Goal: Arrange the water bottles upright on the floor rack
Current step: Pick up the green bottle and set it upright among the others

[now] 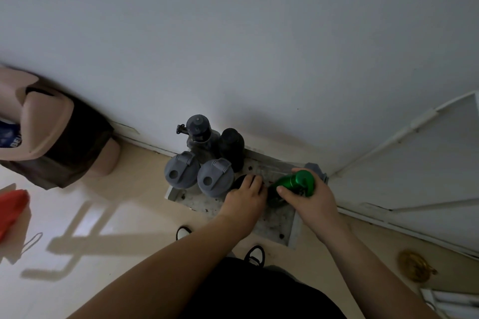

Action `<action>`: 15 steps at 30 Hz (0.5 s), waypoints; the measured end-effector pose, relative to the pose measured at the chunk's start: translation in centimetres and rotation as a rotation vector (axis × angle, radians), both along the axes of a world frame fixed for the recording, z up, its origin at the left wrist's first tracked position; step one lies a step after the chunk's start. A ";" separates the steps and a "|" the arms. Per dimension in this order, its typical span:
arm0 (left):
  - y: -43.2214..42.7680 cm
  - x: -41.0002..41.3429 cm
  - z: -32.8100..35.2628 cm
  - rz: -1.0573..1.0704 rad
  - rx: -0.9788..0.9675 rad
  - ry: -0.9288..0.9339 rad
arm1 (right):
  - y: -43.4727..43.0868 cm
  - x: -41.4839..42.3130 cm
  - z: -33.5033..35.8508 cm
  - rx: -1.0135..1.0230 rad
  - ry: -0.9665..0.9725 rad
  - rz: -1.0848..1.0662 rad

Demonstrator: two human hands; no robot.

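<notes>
A low white floor rack (274, 225) sits against the wall. On its left part stand two bottles with grey flip lids (181, 171) (214, 181), a tall dark sports bottle (199, 134) and a black bottle (232, 146) behind them. My left hand (246, 199) rests on top of a black bottle (241, 180), mostly hidden beneath it. My right hand (311, 197) grips a shiny green bottle (294, 182), tilted over the rack's right part.
A tan swing-lid trash bin (51, 134) with a dark liner stands to the left by the wall. A red object (11, 208) lies at the far left. A white door (420, 163) is on the right, a brass object (414, 265) on the floor. My shoes (255, 254) are just before the rack.
</notes>
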State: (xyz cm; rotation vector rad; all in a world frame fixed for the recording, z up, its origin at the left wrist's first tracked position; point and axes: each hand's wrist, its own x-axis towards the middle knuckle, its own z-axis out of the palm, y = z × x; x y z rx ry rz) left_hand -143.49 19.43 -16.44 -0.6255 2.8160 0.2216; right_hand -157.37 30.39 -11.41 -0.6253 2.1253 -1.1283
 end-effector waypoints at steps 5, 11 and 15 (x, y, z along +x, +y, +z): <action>-0.4 -0.5 2.9 0.023 0.015 0.024 | 1.0 -0.9 2.2 -0.038 0.085 -0.020; -1.6 -4.8 5.8 -0.022 0.052 0.155 | 4.0 -3.7 4.9 -0.140 0.121 -0.213; -0.7 -10.5 4.2 -0.057 0.188 0.058 | 6.2 -5.3 4.5 -0.163 0.090 -0.372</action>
